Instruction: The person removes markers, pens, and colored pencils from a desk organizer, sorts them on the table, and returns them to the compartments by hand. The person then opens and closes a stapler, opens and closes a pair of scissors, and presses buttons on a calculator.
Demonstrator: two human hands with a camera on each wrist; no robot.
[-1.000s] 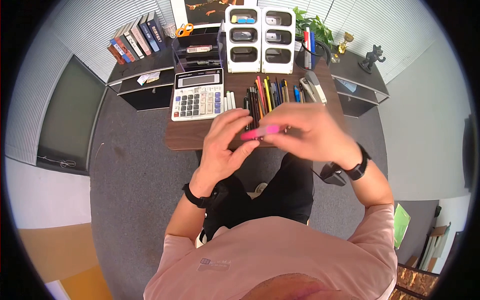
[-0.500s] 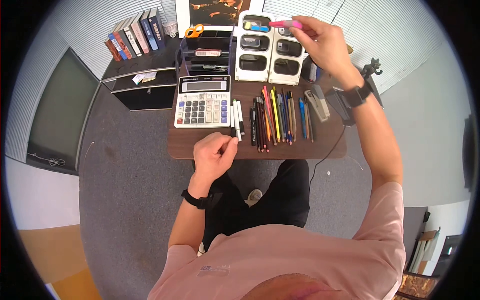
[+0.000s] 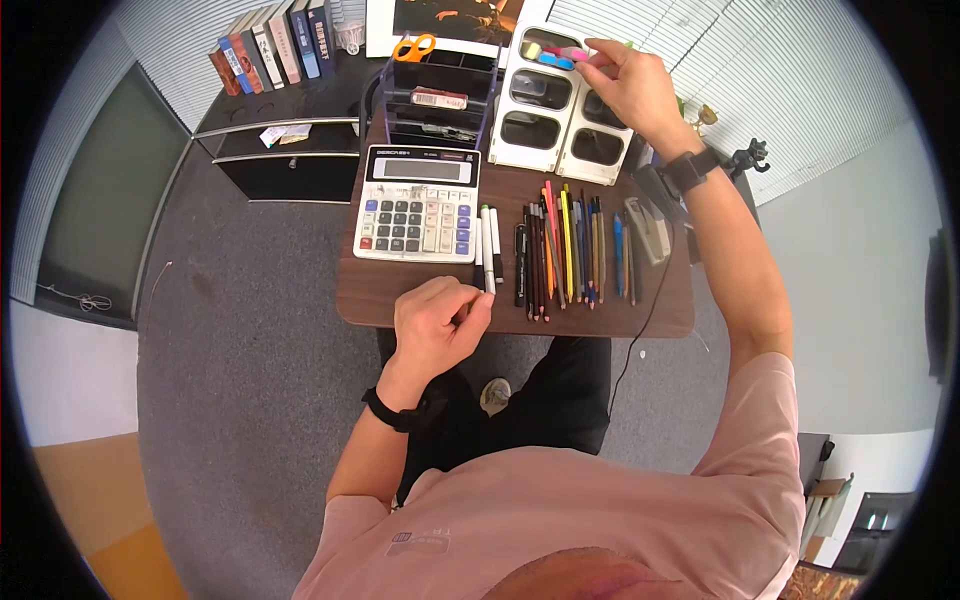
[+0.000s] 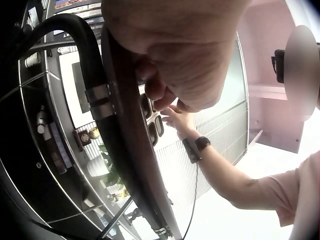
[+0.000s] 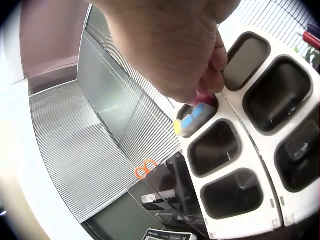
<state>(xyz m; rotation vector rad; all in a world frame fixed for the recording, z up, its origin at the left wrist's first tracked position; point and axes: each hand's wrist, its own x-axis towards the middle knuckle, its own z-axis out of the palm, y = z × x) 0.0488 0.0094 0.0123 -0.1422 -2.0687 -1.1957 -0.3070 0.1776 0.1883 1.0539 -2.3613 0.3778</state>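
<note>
A pink highlighter (image 3: 569, 53) is pinched by my right hand (image 3: 637, 92) at the top-left compartment of the white organizer (image 3: 530, 150). Blue and yellow items (image 3: 555, 61) lie in that same compartment. From the right wrist view, my right hand (image 5: 165, 45) covers most of the highlighter (image 5: 203, 96). My left hand (image 3: 436, 322) is at the desk's front edge with its fingers curled, close to the white markers (image 3: 487, 250); whether it touches them cannot be told. In the left wrist view my left hand (image 4: 185, 60) holds nothing visible.
A calculator (image 3: 418, 205) lies on the wooden desk (image 3: 400, 300), left of a row of pencils (image 3: 567, 250). Beside them is a stapler (image 3: 648, 230). A dark desk holder (image 3: 437, 98) with orange scissors (image 3: 413, 47) stands behind the calculator. A cable (image 3: 640, 335) hangs over the edge.
My right hand has carried the pink highlighter from near my left hand up to the organizer's top-left compartment. My left hand has drawn back from it and its fingers have curled.
</note>
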